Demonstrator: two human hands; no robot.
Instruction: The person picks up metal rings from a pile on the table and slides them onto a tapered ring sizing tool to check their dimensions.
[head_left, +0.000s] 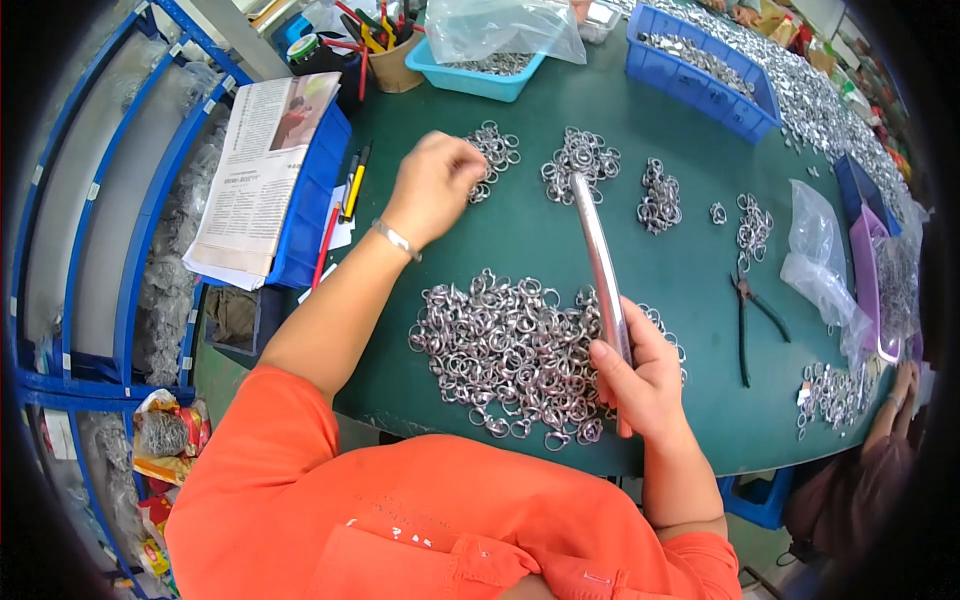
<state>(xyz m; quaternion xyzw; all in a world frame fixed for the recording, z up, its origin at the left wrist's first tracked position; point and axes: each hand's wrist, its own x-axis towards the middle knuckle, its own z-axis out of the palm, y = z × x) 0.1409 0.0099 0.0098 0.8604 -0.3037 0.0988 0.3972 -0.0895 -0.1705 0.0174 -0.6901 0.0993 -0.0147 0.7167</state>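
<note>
My right hand (648,378) is wrapped round the thick lower end of a tapered metal ring mandrel (599,260). Its thin tip points away from me and reaches the edge of a small heap of silver rings (582,155). Fingers curled together, my left hand (432,182) hovers beside another small ring heap (497,147) to the left; whatever it pinches is hidden. A large pile of silver rings (505,345) spreads over the green table nearest me, partly behind the right hand. Further right lie two smaller ring clusters (659,197) (754,226) and a few loose rings (718,213).
Dark-handled pliers (742,300) lie on the right, near plastic bags (815,250). Blue bins (700,100) (478,82) with metal parts stand at the back. A newspaper (262,170) rests on a blue box at left, beside pens (355,185). Another person's arm (890,410) is at right.
</note>
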